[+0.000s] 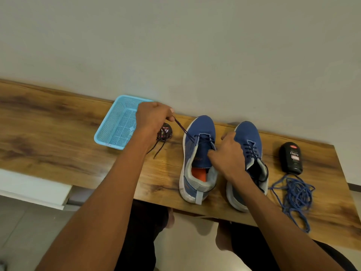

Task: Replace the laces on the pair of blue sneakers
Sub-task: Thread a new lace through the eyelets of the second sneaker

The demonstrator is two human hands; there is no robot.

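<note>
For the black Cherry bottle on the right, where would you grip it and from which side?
Grip the bottle across its body, coming from above. It lies flat on the table, long axis running away from the person, both long sides free. The loose blue laces crowd its near end, so avoid approaching from there.

Bare wood [48,122] left of basket [115,124]; lace pile [295,194] rt of sneakers [248,151].

Count at the table [58,122]: seven loose items, two hands.
I see two blue sneakers [199,153] [249,151], one dark lace [180,127], one blue lace heap [295,196], one basket [115,124], one polish tin [166,132], one polish bottle [291,158]; my left hand [153,116], right hand [227,153].
</note>
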